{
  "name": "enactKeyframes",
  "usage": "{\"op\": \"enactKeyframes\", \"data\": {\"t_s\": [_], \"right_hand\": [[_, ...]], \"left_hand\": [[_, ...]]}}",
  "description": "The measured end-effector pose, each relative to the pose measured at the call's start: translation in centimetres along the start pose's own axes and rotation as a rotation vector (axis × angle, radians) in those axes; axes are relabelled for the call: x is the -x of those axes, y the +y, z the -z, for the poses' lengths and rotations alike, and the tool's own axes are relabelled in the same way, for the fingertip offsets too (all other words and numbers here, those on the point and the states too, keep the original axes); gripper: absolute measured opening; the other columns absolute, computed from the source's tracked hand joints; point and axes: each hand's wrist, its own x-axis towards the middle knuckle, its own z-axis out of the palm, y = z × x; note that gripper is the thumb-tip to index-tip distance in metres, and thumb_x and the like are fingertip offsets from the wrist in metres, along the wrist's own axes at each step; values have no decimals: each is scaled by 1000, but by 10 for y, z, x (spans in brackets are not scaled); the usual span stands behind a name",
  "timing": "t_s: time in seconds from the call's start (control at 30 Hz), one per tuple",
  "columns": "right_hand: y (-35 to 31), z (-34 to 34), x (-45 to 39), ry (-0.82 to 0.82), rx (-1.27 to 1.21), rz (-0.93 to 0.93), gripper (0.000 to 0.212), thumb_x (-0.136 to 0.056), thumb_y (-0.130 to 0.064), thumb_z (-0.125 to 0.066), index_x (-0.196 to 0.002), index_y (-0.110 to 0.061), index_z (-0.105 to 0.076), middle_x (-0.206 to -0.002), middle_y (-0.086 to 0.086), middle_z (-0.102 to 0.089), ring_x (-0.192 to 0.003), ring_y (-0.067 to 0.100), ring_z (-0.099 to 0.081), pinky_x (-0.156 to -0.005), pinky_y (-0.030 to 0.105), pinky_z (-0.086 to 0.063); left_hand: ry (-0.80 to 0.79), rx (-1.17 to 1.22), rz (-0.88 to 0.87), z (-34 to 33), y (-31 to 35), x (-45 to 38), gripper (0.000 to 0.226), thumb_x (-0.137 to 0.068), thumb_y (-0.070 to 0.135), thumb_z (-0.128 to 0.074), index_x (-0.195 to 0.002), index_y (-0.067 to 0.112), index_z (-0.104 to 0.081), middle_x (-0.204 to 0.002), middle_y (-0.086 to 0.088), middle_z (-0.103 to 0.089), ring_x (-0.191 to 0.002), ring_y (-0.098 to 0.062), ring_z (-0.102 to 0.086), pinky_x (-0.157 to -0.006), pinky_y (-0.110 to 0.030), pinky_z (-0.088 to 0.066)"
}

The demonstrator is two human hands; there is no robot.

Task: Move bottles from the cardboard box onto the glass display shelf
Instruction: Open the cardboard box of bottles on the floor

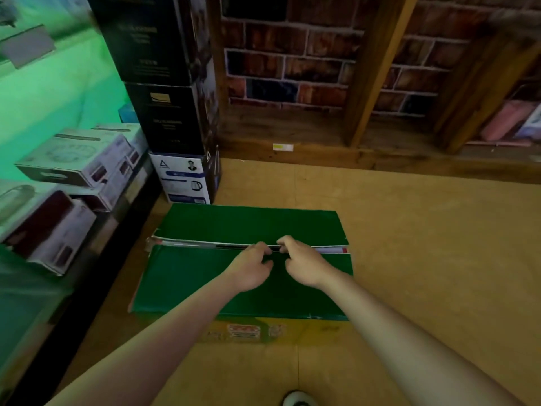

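A closed cardboard box with green top flaps and a yellow printed front (pixel 205 276) is seen on a tan floor (pixel 424 259), viewed from above by the person bending over it. Both bare hands are placed at the centre seam where the two flaps meet. The fingertips of the left hand (pixel 248 268) are curled down into the seam and hooked on the edge of the near flap; the fingers of the right hand (pixel 304 263) are likewise bent over the same edge, just beside the left, the two hands nearly touching. A narrow dark gap is visible along the seam between the fingers, edged by a strip of pale tape. The flaps are otherwise shut, so the bottles inside cannot be seen.

To the left, a stack of dark printed cartons (pixel 164 83) is set on a white carton picturing an electric kettle (pixel 184 180), just behind the box's far left corner. Further left, white and maroon appliance boxes (pixel 76 162) are piled under green light. Behind the box, a wooden shelf unit backed with brick-pattern panelling (pixel 292 68) is shown. The toe of a white shoe (pixel 298 399) is caught at the bottom edge.
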Motion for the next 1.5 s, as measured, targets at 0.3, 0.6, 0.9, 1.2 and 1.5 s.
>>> {"op": "enactKeyframes", "data": {"t_s": [0.3,0.6,0.9,1.2,1.5], "right_hand": [[-7,0,1,29,151,32,50,-92,-8,-35,-141,-14,-28,-141,11,-41,-127,31,-41,-104,46,-33],[-16,-2,9,45,211,76,45,-93,-11,-34,-137,-15,-32,-132,14,-36,-124,36,-37,-104,50,-26],[-39,30,46,61,124,149,20,-93,-12,-37,-94,-9,-56,-95,16,-61,-84,31,-60,-70,38,-49],[-18,-9,50,-312,109,-65,21,-91,-4,-51,-111,-7,-53,-104,16,-64,-74,24,-69,-59,24,-53],[0,-46,35,-235,353,13,30,-75,-20,-74,-100,-6,-66,-90,7,-58,-76,21,-53,-59,29,-40]], "left_hand": [[-20,-84,32,1,6,-4,41,-97,16,-41,-137,9,-40,-140,-13,-45,-124,-29,-47,-101,-33,-39],[29,-162,1,2,8,2,35,-93,12,-42,-127,7,-48,-126,-15,-53,-115,-32,-52,-98,-41,-42],[-5,-270,-123,51,46,43,14,-87,10,-52,-90,11,-65,-83,-5,-64,-77,-21,-61,-67,-26,-47],[-371,-461,-154,-7,9,48,35,-82,34,-68,-107,11,-63,-106,-6,-63,-101,-22,-59,-88,-34,-48],[-173,-563,-152,-44,-22,30,30,-69,41,-77,-66,19,-58,-66,5,-55,-72,-16,-56,-62,-30,-43]]}}
